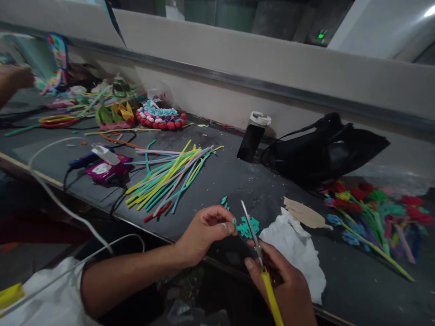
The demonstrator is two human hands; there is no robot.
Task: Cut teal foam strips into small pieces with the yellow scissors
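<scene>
My left hand (204, 233) is closed in a pinch over the table's front edge, with a small teal piece showing at the fingertips. My right hand (285, 283) is wrapped round scissors (253, 233) with a yellow handle, their blades pointing up and away from me. Just beyond my left fingertips lies a heap of short teal cut pieces (249, 226), partly behind the blades. A few more teal bits (224, 202) rest farther back. Beside my right hand is a crumpled white cloth or paper (295, 249).
Long fuzzy coloured stems (170, 174) lie in a bundle at left centre, near a magenta device (109, 170) with cables. A bottle (252, 138) and a black bag (322, 151) stand at the back. Coloured fuzzy flowers (377, 213) lie right. Another person's hand (15, 79) shows far left.
</scene>
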